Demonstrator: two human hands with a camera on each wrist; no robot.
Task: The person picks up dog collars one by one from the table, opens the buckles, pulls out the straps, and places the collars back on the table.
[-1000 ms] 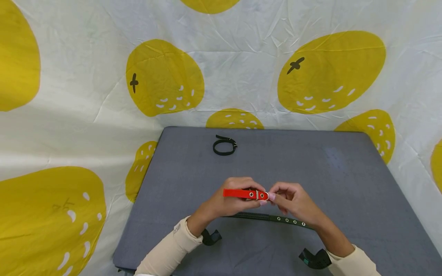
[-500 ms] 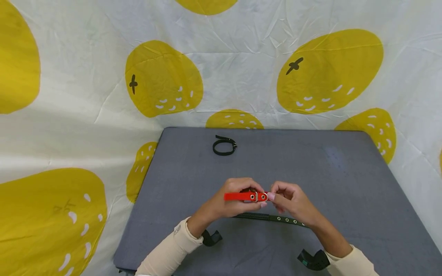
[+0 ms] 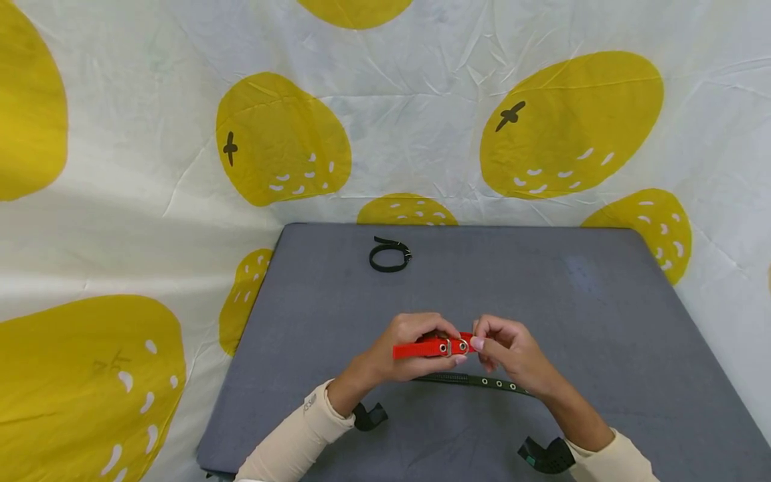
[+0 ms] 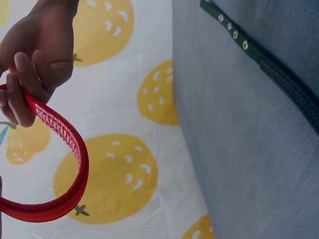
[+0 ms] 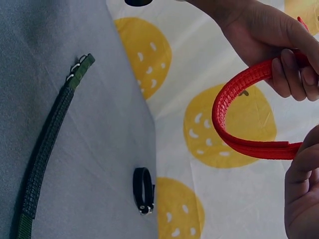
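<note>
A red collar (image 3: 415,349) with metal-rimmed holes, a buckle and a D-ring is held up over the table, bent into a loop. My left hand (image 3: 388,349) grips it around the buckle end, thumb and fingers on its two edges. With thumb and forefinger, my right hand (image 3: 517,349) pinches the collar beside the D-ring. The padded inner side of the red loop (image 5: 224,107) shows in the right wrist view, with the left hand (image 5: 271,40) above and the right hand (image 5: 304,191) below. Fingers hide part of the strap.
A green collar (image 3: 497,383) with metal eyelets lies stretched flat on the grey table (image 3: 512,281), beneath the hands. Farther back lies a black collar (image 3: 389,258), buckled in a loop. A white cloth with yellow lemons (image 3: 283,137) hangs behind and to the left.
The red collar has tilted slightly, and its buckle end has shifted a little to the right. More red strap shows beside the D-ring at the right fingertips. Both hands keep their hold.
</note>
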